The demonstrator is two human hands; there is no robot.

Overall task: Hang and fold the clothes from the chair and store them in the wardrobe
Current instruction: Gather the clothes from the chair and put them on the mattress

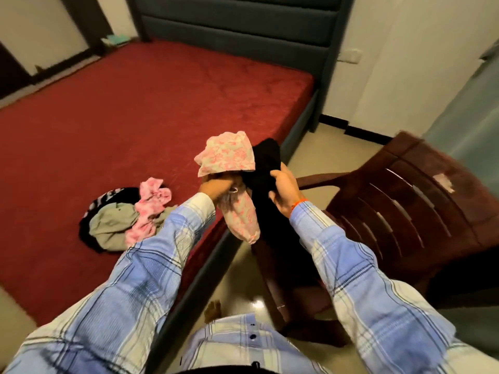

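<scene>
My left hand [216, 186] grips a pink floral garment [226, 157], which bunches above my fist and hangs down below it. My right hand [283, 188] grips a black garment [267, 163] that drapes down in front of the chair. Both hands are raised between the bed's edge and the brown plastic chair [421, 201]. A small pile of clothes [127, 220] lies on the red mattress: striped black, olive and pink pieces.
The red mattress [135, 117] fills the left, with a dark padded headboard [237, 20] behind. Tiled floor [237, 279] runs between bed frame and chair. A white wall and a teal surface [469, 109] stand to the right.
</scene>
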